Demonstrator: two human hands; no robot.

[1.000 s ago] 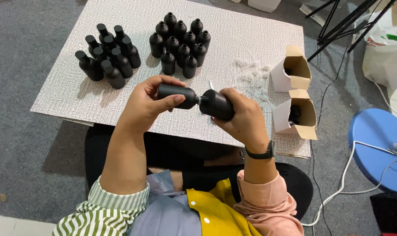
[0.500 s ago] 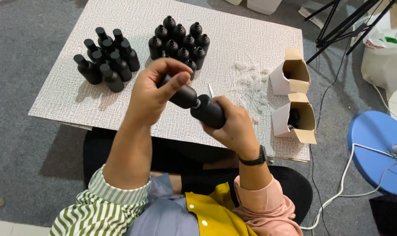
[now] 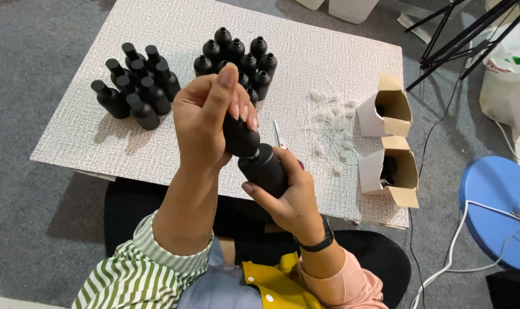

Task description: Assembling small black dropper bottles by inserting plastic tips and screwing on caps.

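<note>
Black bottle (image 3: 264, 167) beside tan cartons (image 3: 387, 140)

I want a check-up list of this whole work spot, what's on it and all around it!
Surface: white textured board on grey carpet.
Job's things: two black bottles, upper bottle and lower bottle, held neck to neck.
Clutter: capped bottles, open-neck bottles, small white bits, two open cardboard boxes.
Grippers: left hand grips the upper bottle; right hand grips the lower bottle.
Cables: white cable.
Surroundings: blue stool, black tripod legs.
</note>
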